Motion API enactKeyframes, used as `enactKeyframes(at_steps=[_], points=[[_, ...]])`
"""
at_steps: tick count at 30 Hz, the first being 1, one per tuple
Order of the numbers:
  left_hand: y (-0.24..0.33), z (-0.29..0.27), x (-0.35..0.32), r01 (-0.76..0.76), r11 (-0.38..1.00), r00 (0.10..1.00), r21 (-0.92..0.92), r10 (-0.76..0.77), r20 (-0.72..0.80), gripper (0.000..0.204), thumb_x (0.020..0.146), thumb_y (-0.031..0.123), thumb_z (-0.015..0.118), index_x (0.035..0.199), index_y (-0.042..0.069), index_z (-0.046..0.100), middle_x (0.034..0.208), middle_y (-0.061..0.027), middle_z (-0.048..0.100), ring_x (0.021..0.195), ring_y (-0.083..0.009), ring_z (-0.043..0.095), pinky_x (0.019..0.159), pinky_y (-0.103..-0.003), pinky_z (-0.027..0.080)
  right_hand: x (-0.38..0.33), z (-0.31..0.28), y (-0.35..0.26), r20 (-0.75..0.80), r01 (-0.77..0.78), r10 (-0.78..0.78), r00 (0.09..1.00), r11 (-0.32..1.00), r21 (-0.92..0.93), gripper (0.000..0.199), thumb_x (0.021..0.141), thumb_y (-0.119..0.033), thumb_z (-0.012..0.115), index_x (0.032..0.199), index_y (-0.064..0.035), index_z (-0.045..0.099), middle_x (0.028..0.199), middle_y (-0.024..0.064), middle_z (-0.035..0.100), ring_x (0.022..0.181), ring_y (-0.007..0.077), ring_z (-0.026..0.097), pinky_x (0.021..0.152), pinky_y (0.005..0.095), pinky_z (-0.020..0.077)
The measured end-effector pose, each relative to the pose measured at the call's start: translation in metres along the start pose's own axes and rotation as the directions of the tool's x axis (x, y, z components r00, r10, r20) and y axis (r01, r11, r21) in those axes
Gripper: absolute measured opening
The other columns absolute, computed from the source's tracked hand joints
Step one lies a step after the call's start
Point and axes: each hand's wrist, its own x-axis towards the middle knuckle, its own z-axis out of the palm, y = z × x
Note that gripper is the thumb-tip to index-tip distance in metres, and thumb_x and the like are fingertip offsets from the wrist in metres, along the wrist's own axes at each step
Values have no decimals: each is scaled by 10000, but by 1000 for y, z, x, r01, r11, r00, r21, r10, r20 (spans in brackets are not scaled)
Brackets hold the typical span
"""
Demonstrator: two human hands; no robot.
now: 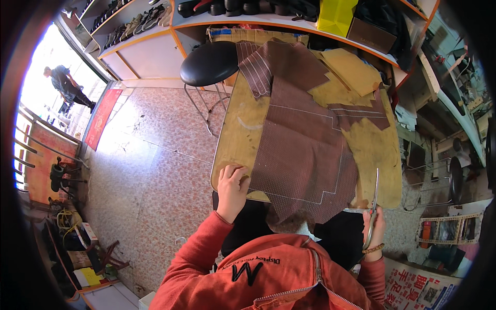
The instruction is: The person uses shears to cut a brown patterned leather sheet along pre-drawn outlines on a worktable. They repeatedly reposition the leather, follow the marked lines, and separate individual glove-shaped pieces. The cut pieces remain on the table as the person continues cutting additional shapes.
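A brown textured sheet, leather-like, [305,150] is spread over the yellowish board table [235,139], with pale marking lines drawn on it. Its near end hangs past the table's front edge over my lap. At the near left, my left hand [232,188] rests on the table with fingers curled in, right beside the sheet's left edge; whatever is under the fingers is hidden. My right hand [377,227] grips a pair of scissors [375,194] at the front right edge. The blades point away from me, look closed, and are apart from the sheet.
Brown offcuts [361,113] and a yellow-tan sheet [351,72] lie on the table's far side. A round black stool [209,63] stands at its far left corner. Beyond are shelves of shoes [232,8]. A person [64,85] is outside the doorway at left.
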Motion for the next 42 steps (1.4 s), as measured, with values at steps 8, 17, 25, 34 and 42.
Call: enactKeyframes(at_steps=[8,17,25,34,42], points=[[10,1,-5,-23,1000,1000,6,23,-22,323,716,27,694,1032,56,637,1064,-107,578,1004,-329,531,877,-414,439,23,-12,-1,-122,246,-297,947,916,-317,409,844,-270,732,1155,-70,556,740,107,607,647,276,602,605,359,478],[52,9,-38,-279,960,929,-5,271,254,595,705,251,766,1237,91,553,1343,-158,463,1247,-370,426,1056,-532,317,86,-25,-13,-10,138,-186,983,761,-634,536,781,-196,702,1267,-135,485,1132,143,628,954,348,637,770,449,522],[91,47,-31,-685,728,670,-21,642,373,550,794,213,638,1321,109,520,1337,-136,489,1182,-299,509,988,-449,442,122,-14,-30,14,165,-208,978,732,-661,537,816,-258,683,1277,-96,462,1149,183,612,969,366,635,794,451,525],[57,6,-24,-518,854,802,-49,504,322,214,719,49,588,918,38,665,1134,-108,630,960,-249,601,806,-341,517,128,-13,-42,83,239,-266,960,633,-736,507,839,-325,670,1242,-72,496,1066,170,624,893,345,653,706,443,538],[-33,-59,-51,161,987,970,-17,-162,-180,223,695,-84,570,807,71,685,1374,-192,480,1267,-352,465,1068,-410,345,140,32,-115,46,488,-542,839,713,-503,363,859,-299,652,1131,-81,552,1076,153,600,946,359,611,760,455,509]])
